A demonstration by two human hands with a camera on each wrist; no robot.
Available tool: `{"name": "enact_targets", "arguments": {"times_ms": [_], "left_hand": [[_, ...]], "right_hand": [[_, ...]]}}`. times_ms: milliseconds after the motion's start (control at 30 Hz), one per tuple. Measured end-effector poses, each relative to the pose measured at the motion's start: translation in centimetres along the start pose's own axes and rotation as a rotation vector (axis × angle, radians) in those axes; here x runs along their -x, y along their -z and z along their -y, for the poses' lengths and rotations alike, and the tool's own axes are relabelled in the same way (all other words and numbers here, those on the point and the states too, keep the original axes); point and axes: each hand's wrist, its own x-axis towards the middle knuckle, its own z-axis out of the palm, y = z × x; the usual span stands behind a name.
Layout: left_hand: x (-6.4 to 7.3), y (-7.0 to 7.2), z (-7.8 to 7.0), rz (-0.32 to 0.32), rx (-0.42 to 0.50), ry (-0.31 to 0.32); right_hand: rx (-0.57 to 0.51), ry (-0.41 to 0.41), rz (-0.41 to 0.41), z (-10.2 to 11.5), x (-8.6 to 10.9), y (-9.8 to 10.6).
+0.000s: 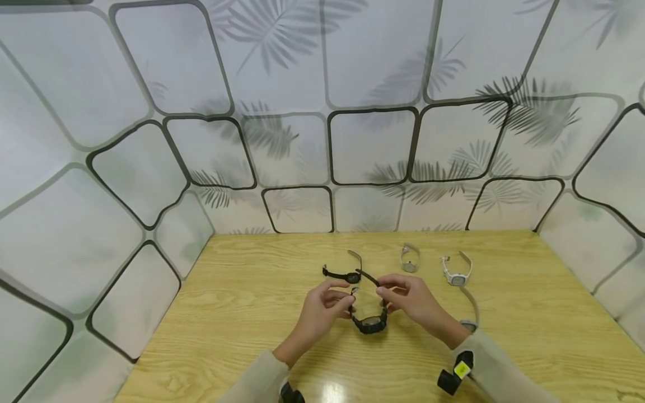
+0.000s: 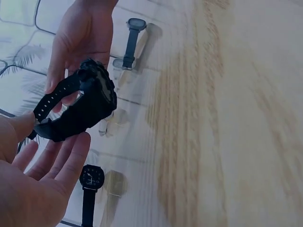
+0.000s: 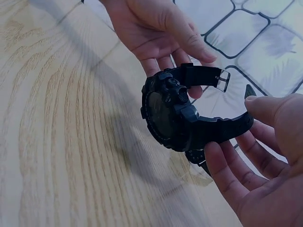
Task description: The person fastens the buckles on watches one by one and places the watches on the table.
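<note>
Black wristwatch [image 1: 370,324], unfastened, between the two hands. The watch was held apparently clear of the surface [image 1: 237,319], its case toward the person and its strap bent into a loop that gaped on the far side. The left hand [image 1: 319,308] was curled, with the buckle half pinched between thumb and fingers; the right hand [image 1: 414,300] was likewise curled, its thumb on the strap tail and its fingers beneath. Neither hand appeared nearer the case than the other.

The relation judged to govern further handling was that of the two strap ends: in the right wrist view the metal buckle [image 3: 222,80] and the strap tail [image 3: 229,128] stood apart, the tip of the tail just beside the buckle. In the head view the tail slanted up and leftward from the right hand, its tip near a smaller black watch [image 1: 353,277] beyond.

In the left wrist view the ends lay too close to the thumb for the gap to be judged, and the frame edge cut off part of the left hand. The dial's markings were too dark to read. The right forearm partly hid a grey-strapped watch [image 1: 468,324].
</note>
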Motion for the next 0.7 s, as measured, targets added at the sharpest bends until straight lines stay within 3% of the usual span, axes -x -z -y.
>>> {"name": "enact_targets", "arguments": {"times_ms": [267, 500, 700], "left_hand": [[-0.02, 0.08, -0.42, -0.044, 0.016, 0.073], [-0.15, 0.44, -0.37, -0.02, -0.048, 0.053], [-0.41, 0.89, -0.26, -0.041, 0.002, 0.007]], "right_hand": [[0.034, 0.042, 0.002, -0.14, -0.1, -0.06], [0.075, 0.09, 0.016, 0.06, -0.05, -0.12], [0.107, 0.122, 0.023, 0.24, 0.17, -0.02]]}}
